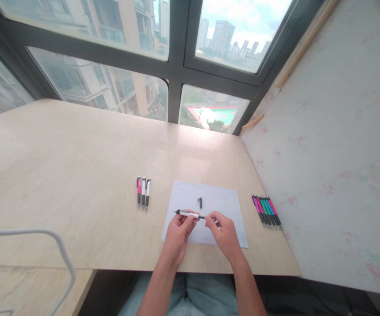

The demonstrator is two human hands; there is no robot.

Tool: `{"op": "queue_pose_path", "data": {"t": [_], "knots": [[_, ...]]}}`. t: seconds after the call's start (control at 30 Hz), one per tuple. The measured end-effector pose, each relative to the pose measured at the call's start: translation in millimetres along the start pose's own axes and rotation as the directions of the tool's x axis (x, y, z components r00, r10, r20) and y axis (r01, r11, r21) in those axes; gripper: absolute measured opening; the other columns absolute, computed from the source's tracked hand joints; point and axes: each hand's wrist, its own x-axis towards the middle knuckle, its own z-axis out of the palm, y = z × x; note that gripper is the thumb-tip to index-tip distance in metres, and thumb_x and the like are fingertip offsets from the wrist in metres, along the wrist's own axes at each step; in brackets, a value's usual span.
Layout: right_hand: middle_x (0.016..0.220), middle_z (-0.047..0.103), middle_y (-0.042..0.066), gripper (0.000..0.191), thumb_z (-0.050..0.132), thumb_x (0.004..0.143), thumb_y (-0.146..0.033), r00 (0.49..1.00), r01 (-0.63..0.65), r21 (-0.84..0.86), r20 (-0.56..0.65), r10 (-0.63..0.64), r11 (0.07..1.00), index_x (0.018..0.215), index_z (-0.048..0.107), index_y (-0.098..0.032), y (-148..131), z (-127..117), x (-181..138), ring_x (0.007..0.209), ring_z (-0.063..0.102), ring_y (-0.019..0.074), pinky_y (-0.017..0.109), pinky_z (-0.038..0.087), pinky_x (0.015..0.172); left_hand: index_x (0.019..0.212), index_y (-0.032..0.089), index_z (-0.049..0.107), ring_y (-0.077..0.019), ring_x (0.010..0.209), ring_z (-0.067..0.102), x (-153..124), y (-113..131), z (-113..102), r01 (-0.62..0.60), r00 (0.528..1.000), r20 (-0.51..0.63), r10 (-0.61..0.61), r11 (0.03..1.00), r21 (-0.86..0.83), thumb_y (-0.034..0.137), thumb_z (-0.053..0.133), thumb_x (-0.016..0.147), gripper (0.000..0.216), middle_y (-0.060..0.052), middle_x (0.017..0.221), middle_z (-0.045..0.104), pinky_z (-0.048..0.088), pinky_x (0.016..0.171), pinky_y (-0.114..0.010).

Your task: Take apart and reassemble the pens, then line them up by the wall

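"What carried everything?"
"A pale wood-grain worktop (94,166), bearing a white rectangular paper sheet (176,197)."
"And above the sheet?"
"The left hand (177,232), fingers nearly closed, pinched a slim white-and-black plastic pen (190,213); the right hand (226,231), similarly closed, gripped its thin dark end."
"Anything smaller?"
"A short black cylinder (200,202) lay beyond, on the sheet."

The front part of the white pen (194,215) is partly covered by the right hand (224,230). The writing (203,188) on the paper (226,206) is too small to be read. The grey cable (59,241) is cut by the left edge.
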Motion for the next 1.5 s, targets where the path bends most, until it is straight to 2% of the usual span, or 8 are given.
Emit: {"op": "queue_pose_path", "data": {"t": [0.23, 0.43, 0.53, 0.63, 0.9, 1.03, 1.2, 1.5], "knots": [[0.061, 0.061, 0.000, 0.035, 0.051, 0.091, -0.040, 0.999, -0.035, 0.035, 0.017, 0.034, 0.999, 0.065, 0.060, -0.018, 1.8, 1.1, -0.8, 0.059, 0.055, 0.0139, 0.025, 0.041, 0.059, 0.088, 0.014, 0.069, -0.0131, 0.084, 0.066, 1.8, -1.5, -3.6, -0.004, 1.000, 0.019, 0.005, 1.000, -0.025, 0.022, 0.081, 0.068, 0.025, -0.006, 0.092, 0.071, 0.052, 0.079, -0.022], [0.077, 0.068, 0.006, 0.042, 0.039, 0.094, -0.048, 0.996, -0.090, 0.119, 0.027, 0.087, 0.989, 0.080, 0.065, -0.018, 19.5, -1.5, 10.1, 0.066, 0.059, 0.0169, 0.026, 0.044, 0.057, 0.087, 0.014, 0.069, -0.0111, 0.079, 0.065, 3.9, 0.4, -4.0, -0.030, 0.998, -0.056, 0.026, 0.997, -0.074, 0.023, 0.081, 0.068, 0.024, -0.005, 0.089, 0.070, 0.051, 0.071, -0.018], [0.079, 0.068, 0.005, 0.026, 0.050, 0.087, -0.039, 0.985, -0.105, -0.159, -0.153, 0.081, 0.982, 0.093, 0.064, -0.019, 26.2, 5.5, 24.9, 0.067, 0.060, 0.0183, 0.030, 0.044, 0.064, 0.086, 0.014, 0.069, -0.0102, 0.077, 0.065, 5.5, 2.9, -4.6, -0.067, 0.993, -0.103, 0.056, 0.992, -0.111, 0.023, 0.081, 0.068, 0.024, -0.004, 0.088, 0.070, 0.051, 0.068, -0.016], [0.087, 0.067, 0.006, 0.028, 0.057, 0.082, -0.032, 0.977, -0.136, -0.442, -0.207, 0.046, 0.886, 0.106, 0.061, -0.020, 26.6, 20.2, 38.2, 0.079, 0.062, 0.0218, 0.030, 0.042, 0.067, 0.086, 0.014, 0.068, -0.0103, 0.075, 0.065, 6.9, 4.3, -5.3, -0.072, 0.990, -0.131, 0.055, 0.989, -0.129, 0.022, 0.082, 0.067, 0.025, -0.004, 0.086, 0.070, 0.052, 0.067, -0.017], [0.091, 0.064, 0.009, 0.009, 0.053, 0.085, -0.027, 0.968, -0.228, -0.637, -0.228, 0.102, 0.737, 0.086, 0.059, -0.021, 22.8, 44.6, 43.9, 0.079, 0.061, 0.0221, 0.028, 0.033, 0.056, 0.087, 0.015, 0.068, -0.0118, 0.076, 0.066, 9.5, 2.2, -8.1, -0.091, 0.985, -0.156, 0.071, 0.988, -0.121, 0.022, 0.081, 0.068, 0.025, -0.005, 0.087, 0.070, 0.053, 0.066, -0.019], [0.082, 0.066, 0.008, 0.010, 0.051, 0.085, -0.026, 0.948, -0.270, -0.511, -0.287, 0.134, 0.816, 0.082, 0.060, -0.022, 26.5, 28.8, 35.1, 0.072, 0.061, 0.0210, 0.028, 0.035, 0.057, 0.087, 0.014, 0.067, -0.0115, 0.076, 0.066, 8.8, 3.6, -7.3, -0.090, 0.986, -0.149, 0.072, 0.989, -0.119, 0.022, 0.081, 0.068, 0.025, -0.005, 0.087, 0.070, 0.052, 0.066, -0.018], [0.077, 0.069, 0.006, 0.018, 0.059, 0.080, -0.036, 0.965, -0.183, -0.059, -0.204, 0.168, 0.981, 0.086, 0.063, -0.020, 36.3, -0.5, 17.0, 0.070, 0.063, 0.0219, 0.032, 0.046, 0.064, 0.087, 0.014, 0.067, -0.0114, 0.076, 0.066, 6.8, 5.3, -4.9, -0.078, 0.985, -0.160, 0.059, 0.990, -0.118, 0.023, 0.082, 0.068, 0.026, -0.005, 0.086, 0.070, 0.052, 0.066, -0.018], [0.076, 0.065, 0.005, 0.026, 0.063, 0.079, -0.041, 0.971, -0.166, 0.238, -0.133, 0.201, 0.957, 0.089, 0.068, -0.018, 20.5, -12.2, 2.0, 0.067, 0.057, 0.0175, 0.027, 0.046, 0.055, 0.087, 0.015, 0.068, -0.0113, 0.076, 0.065, 4.5, 3.8, -4.1, -0.079, 0.987, -0.149, 0.064, 0.992, -0.094, 0.024, 0.082, 0.067, 0.026, -0.005, 0.087, 0.071, 0.051, 0.066, -0.018]]}}
